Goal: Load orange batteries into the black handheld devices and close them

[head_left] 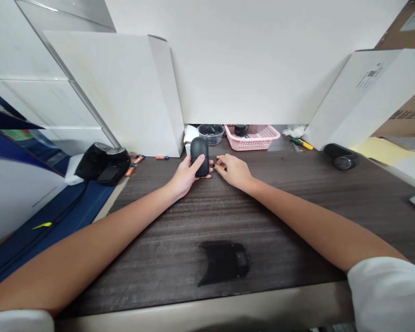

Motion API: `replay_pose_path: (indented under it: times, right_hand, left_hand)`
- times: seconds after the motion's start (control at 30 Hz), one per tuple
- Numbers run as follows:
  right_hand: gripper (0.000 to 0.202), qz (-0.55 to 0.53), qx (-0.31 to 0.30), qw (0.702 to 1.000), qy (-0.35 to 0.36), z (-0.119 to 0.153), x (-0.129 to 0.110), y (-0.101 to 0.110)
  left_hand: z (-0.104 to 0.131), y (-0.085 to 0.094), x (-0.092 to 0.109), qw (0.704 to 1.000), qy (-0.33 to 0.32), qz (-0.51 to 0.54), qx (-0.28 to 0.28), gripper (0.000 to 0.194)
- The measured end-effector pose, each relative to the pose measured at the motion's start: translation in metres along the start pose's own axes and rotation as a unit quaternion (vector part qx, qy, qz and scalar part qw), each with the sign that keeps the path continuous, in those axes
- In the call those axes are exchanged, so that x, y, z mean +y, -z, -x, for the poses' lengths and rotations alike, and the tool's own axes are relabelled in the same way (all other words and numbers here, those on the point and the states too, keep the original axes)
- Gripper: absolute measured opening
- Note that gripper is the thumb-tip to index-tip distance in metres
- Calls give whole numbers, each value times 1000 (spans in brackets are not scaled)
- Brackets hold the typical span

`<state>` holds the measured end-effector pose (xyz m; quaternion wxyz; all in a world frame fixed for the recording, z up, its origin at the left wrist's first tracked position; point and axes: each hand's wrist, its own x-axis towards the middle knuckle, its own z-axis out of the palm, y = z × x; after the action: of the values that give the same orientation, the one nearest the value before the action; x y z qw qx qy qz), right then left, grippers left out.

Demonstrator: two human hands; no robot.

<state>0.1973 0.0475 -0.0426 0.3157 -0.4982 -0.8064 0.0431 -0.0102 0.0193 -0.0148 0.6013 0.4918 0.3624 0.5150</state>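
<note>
My left hand (186,177) grips a black computer mouse (199,154), thumb on the near face and fingers behind it. The mouse is raised with its rounded top end upward. Just to its right, my right hand (235,170) is closed in a pinch. A small orange battery (221,166) shows between its fingertips, partly covered by them. A thin black cover (225,262) with a curved notch on its left side lies flat near the front edge of the dark wooden table (152,258).
Orange batteries (162,157) lie at the back left beside a black device (103,163). Behind the hands stand a clear round bowl (210,137) and a pink basket (254,145). A yellow-handled tool (306,145) and a black cylinder (341,157) are at right. White boxes (114,92) flank the back.
</note>
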Motion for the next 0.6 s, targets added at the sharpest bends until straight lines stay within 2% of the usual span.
replay_pose_path:
  times: [0.2,0.4,0.6]
  right_hand:
    - [22,-176,90,980,13,-3,-1,4]
    - [19,-255,99,961,34,3,-18,8]
    - [20,-296,106,949,14,6,-26,9]
  left_hand:
    - [-2,3,-6,1000,-11,-9,-12,49]
    - [-2,2,-8,999,-21,-13,-20,50]
    - [-1,1,-4,999,20,4,-32,41]
